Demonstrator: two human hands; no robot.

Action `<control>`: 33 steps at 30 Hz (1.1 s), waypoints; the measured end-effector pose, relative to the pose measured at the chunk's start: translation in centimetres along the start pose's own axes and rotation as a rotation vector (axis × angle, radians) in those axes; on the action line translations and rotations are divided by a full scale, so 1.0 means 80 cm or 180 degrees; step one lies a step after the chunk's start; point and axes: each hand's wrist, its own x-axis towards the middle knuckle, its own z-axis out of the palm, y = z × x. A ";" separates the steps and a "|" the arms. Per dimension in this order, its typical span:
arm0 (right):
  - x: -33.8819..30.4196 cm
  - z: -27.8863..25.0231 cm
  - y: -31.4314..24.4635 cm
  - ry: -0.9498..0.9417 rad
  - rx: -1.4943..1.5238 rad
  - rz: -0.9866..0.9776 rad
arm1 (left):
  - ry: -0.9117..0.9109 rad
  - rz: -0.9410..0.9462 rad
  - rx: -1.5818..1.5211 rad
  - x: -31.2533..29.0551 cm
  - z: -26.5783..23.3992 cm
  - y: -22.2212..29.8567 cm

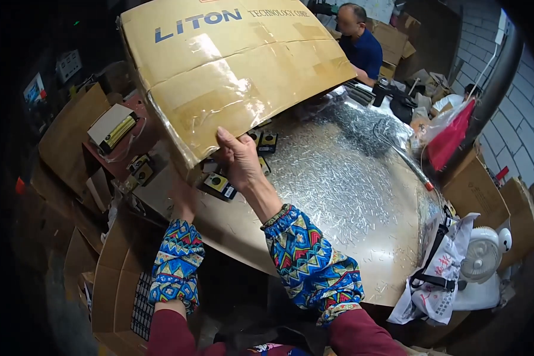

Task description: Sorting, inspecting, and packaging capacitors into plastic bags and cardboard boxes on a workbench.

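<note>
A large tan cardboard box (237, 65), taped and printed on its face, is tilted up over the table. My right hand (243, 163) grips its lower edge, thumb on the front face and fingers behind. My left hand (184, 196) is in shadow below the box's lower left corner; its fingers are hidden, so I cannot tell whether it touches the box. Beside my right hand, small black-and-yellow boxes (219, 185) lie on the table (225, 222), several of them partly covered by the cardboard box. A wide spread of small shiny metal pins (338, 184) covers the middle of the table.
Across the table sits another person (365, 53) in a dark shirt. A rod with a red tip (418, 172) lies at the right edge. Nearer are a white plastic bag (427, 279) and a white fan (480, 255). An open carton (110, 279) stands at lower left.
</note>
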 end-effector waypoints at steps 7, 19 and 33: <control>-0.012 0.003 0.001 0.0090 0.0099 0.0120 | 0.0346 0.0304 -0.0728 0.002 -0.004 -0.008; -0.001 0.007 -0.007 -0.0260 -0.0485 0.0104 | -0.0021 -0.0398 -0.0469 0.027 -0.040 0.046; -0.230 -0.093 -0.064 -0.0689 -0.4962 0.0207 | 0.0255 0.0213 -0.0196 0.052 -0.053 0.043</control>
